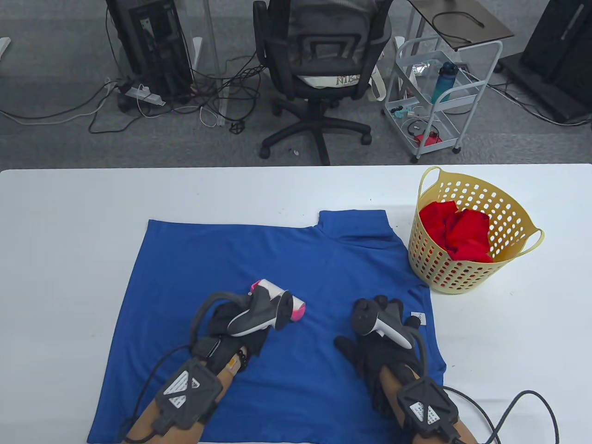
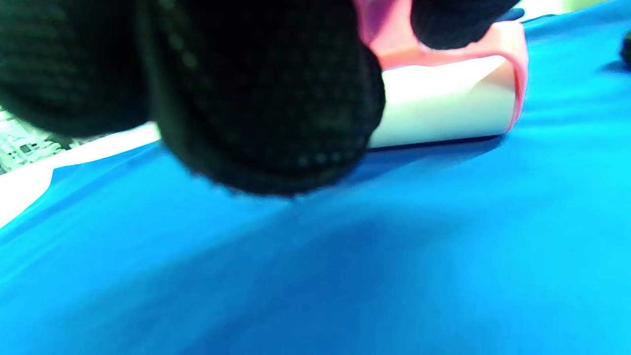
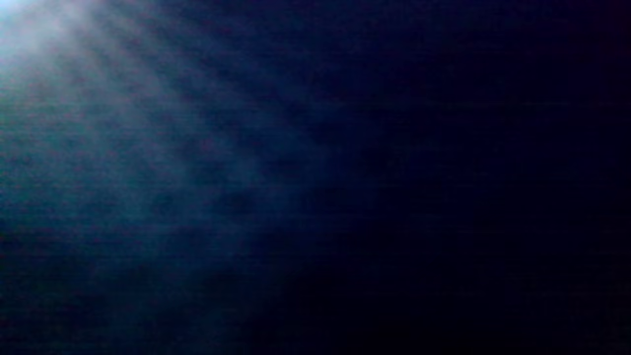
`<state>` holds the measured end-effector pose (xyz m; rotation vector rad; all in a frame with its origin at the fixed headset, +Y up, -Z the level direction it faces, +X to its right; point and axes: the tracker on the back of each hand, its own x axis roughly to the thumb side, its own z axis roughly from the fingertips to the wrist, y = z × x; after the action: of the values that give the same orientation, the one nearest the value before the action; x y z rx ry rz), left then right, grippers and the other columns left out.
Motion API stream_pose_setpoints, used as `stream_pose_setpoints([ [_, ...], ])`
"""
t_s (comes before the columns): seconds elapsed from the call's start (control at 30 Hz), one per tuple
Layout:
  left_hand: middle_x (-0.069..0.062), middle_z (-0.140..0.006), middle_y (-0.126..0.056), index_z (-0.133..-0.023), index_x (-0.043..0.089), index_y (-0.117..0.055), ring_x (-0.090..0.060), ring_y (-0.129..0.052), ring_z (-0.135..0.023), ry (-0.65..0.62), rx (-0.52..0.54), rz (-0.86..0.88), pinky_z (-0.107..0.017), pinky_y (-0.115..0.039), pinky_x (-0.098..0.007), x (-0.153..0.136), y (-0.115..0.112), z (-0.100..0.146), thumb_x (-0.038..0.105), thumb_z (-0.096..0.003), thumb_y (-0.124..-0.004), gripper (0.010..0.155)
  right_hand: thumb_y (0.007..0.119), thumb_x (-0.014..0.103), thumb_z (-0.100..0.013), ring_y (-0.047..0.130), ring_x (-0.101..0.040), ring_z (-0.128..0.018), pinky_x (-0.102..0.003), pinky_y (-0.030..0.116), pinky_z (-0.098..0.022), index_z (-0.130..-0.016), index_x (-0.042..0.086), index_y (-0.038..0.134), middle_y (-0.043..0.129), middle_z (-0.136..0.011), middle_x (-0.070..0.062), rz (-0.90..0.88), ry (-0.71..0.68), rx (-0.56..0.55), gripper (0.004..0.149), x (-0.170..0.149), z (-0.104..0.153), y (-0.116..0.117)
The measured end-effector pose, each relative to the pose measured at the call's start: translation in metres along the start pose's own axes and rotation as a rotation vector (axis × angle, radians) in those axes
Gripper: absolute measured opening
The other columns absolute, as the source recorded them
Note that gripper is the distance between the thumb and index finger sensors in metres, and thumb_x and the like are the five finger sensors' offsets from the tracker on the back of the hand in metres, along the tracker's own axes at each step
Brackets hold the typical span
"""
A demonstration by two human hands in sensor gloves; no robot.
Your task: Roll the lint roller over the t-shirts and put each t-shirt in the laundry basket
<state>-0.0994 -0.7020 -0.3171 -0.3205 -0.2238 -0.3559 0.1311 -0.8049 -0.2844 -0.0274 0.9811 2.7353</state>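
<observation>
Left grip (image 1: 240, 323) clasps lint roller (image 1: 289, 300); right grip (image 1: 374, 342) flat, pressing blue t-shirt (image 1: 277, 259).

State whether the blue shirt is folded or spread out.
Spread out: the shirt lies flat and open across the table, edges visible.

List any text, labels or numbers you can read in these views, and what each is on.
"NIB": partial lettering on the pale bag on the office chair; the rest is hidden or blurred.
White tag on the blue t-shirt: too small to read.
Wrist views: no text visible; the right one is dark.
</observation>
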Motion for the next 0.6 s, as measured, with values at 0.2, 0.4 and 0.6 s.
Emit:
stream_pose_setpoints([
  [0.2,-0.002,-0.046,-0.102,-0.106,0.015,-0.052,-0.009,-0.108,-0.014,0.094,0.029,0.045,-0.018,-0.095,-0.042,0.019,0.01,-0.033,0.048,-0.0489,-0.065,0.067,0.038,0.07,-0.035,-0.034,-0.051,-0.078,-0.08,-0.01,-0.051,-0.086,0.024,-0.027,-0.039,-0.083,-0.018,-0.001,-0.001,0.001,0.094,0.0,0.0,0.0],
  [0.4,0.0,-0.047,-0.102,-0.106,0.014,-0.051,-0.008,-0.108,-0.014,0.092,0.062,0.003,-0.018,-0.095,-0.041,0.02,0.005,-0.027,0.049,-0.0486,-0.064,0.068,0.038,0.07,-0.035,-0.034,-0.051,-0.078,-0.08,-0.01,-0.051,-0.086,0.024,-0.027,-0.039,-0.083,-0.018,-0.001,-0.002,0.001,0.094,0.0,0.0,0.0],
  [0.6,0.001,-0.053,-0.101,-0.108,0.015,-0.051,-0.007,-0.107,-0.02,0.061,-0.021,0.016,-0.023,-0.094,-0.04,0.005,0.013,0.005,0.05,-0.0494,-0.06,0.069,0.038,0.07,-0.035,-0.034,-0.051,-0.078,-0.08,-0.009,-0.051,-0.086,0.024,-0.026,-0.038,-0.083,-0.018,-0.001,-0.002,0.001,0.094,0.0,0.0,0.0],
])
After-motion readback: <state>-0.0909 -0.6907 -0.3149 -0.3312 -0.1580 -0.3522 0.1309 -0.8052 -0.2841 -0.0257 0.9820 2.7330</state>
